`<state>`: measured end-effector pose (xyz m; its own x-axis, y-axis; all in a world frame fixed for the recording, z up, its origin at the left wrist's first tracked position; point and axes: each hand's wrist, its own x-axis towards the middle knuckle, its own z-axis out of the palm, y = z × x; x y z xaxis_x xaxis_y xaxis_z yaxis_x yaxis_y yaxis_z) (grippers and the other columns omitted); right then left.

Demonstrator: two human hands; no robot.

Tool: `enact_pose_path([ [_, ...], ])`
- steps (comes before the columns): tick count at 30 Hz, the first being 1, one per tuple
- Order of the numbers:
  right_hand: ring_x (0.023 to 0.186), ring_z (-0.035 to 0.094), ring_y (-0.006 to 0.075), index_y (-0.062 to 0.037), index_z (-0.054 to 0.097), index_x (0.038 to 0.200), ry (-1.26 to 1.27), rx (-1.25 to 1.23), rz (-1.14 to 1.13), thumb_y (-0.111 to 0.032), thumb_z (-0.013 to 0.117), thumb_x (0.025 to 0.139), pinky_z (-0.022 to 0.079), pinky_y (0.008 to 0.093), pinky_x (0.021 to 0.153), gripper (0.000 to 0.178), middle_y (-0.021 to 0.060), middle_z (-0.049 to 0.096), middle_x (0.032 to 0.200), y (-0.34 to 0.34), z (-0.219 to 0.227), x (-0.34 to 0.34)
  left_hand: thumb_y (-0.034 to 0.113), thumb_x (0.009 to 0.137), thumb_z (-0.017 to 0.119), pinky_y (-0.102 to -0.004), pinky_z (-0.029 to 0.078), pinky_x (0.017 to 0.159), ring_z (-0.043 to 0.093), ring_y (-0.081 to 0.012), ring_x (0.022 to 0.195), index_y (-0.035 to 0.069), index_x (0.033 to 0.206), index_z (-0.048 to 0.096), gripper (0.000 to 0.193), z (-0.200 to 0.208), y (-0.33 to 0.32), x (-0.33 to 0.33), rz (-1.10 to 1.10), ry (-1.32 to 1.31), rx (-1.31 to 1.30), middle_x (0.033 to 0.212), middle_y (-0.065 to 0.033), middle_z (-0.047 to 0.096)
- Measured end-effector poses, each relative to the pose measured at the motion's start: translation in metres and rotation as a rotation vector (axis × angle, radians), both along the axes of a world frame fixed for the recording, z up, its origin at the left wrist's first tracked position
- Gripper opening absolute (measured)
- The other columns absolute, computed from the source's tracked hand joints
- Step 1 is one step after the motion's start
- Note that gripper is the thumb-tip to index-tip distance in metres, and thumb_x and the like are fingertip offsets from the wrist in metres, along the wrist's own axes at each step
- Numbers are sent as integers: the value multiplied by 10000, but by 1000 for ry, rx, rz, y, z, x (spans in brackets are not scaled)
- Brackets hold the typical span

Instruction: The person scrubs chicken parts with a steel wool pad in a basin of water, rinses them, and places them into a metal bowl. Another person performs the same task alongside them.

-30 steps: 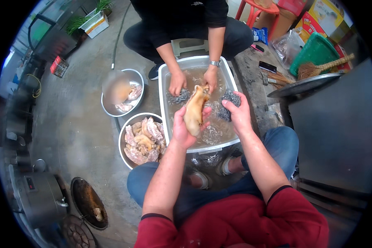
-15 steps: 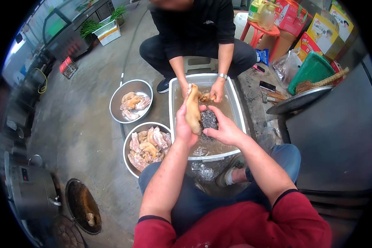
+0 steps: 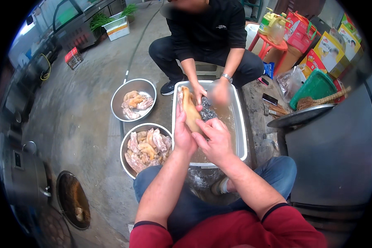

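A pale yellow pig's trotter (image 3: 190,108) is held tilted over the near left side of a white plastic tub (image 3: 243,136) of murky water. My left hand (image 3: 185,134) wraps it from the left, with a fingertip showing on its far side. My right hand (image 3: 214,140) has thumb and forefinger against the trotter's near end; its other fingers are partly hidden. Just beyond them is dark grey, curly wire scrubber (image 3: 208,112) material. A co-worker's hands (image 3: 220,93) are close to it across the tub; who holds it I cannot tell.
Left of the tub stand two metal bowls, a far one (image 3: 113,97) and a fuller near one (image 3: 123,155), with trotters in them. A co-worker in black (image 3: 211,31) squats opposite. An open round drain hole (image 3: 72,200) lies lower left. A metal lid (image 3: 301,115) leans at right.
My right hand has moved from the scrubber to the trotter's near end. The co-worker's hands have come out of the water, close to the scrubber. The view has shifted slightly.
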<state>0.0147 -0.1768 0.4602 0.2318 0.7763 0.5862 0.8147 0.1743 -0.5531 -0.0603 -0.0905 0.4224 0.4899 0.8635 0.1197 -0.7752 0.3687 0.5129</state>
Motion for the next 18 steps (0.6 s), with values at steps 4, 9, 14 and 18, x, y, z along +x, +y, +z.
enact_pose_path([
  [4, 793, 589, 275, -36, 718, 1035, 35, 39, -18, -108, 748, 745, 468, 392, 723, 301, 83, 590, 838, 0, -4, -2, 303, 1022, 391, -366, 460, 998, 518, -210, 1190, 117, 1500, 288, 523, 7, -7, -2, 11, -3, 36, 1380, -70, 462],
  [9, 785, 594, 275, -62, 721, 996, 40, 106, -11, -80, 743, 741, 463, 388, 718, 257, 80, 594, 829, 0, -6, -5, 282, 1023, 416, -370, 467, 993, 504, -209, 1214, 114, 1506, 273, 531, 8, -8, -6, -4, -63, 38, 1412, -49, 432],
  [14, 763, 603, 267, -59, 718, 937, 17, 168, 13, -49, 741, 743, 470, 374, 706, 196, 83, 606, 844, -1, -10, -4, 279, 1020, 428, -368, 462, 997, 507, -209, 1209, 114, 1507, 267, 539, 13, -9, -5, 45, -32, 62, 1406, -52, 435],
  [18, 767, 617, 267, -34, 711, 929, 280, 146, 4, -34, 734, 746, 491, 371, 697, 184, 97, 616, 853, -1, -15, -3, 276, 1015, 440, -365, 462, 991, 518, -206, 1186, 125, 1510, 255, 550, 10, -7, -5, 76, -43, 32, 1377, -69, 453],
])
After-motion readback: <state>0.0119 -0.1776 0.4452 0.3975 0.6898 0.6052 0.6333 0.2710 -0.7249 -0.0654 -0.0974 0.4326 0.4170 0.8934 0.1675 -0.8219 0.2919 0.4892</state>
